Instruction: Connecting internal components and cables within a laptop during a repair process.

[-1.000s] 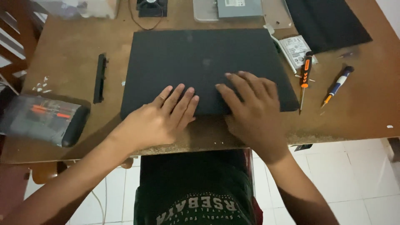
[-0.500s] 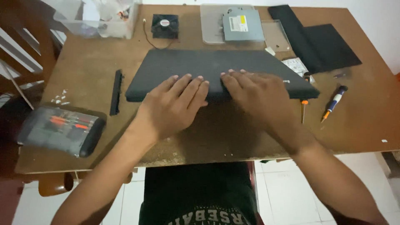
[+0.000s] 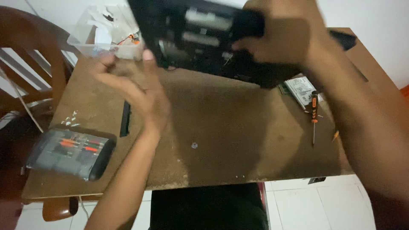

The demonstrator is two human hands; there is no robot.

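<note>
A black laptop (image 3: 200, 38) is lifted off the wooden table (image 3: 221, 140) and tilted up, its underside with exposed parts facing me. My right hand (image 3: 281, 40) grips its upper right edge. My left hand (image 3: 136, 89) is at its lower left corner, fingers spread, the fingertips touching the edge. The picture is blurred by motion.
A grey case of screwdriver bits (image 3: 70, 153) lies at the table's left front. A thin black strip (image 3: 125, 119) lies beside it. An orange-handled screwdriver (image 3: 314, 115) and a hard drive (image 3: 302, 89) lie at right. A clear plastic box (image 3: 106, 36) stands at the back left, next to a wooden chair (image 3: 30, 64).
The laptop lay flat under both palms, then its front edge rose. Now it is off the table and turned over, underside toward me. Both hands went up with it.
</note>
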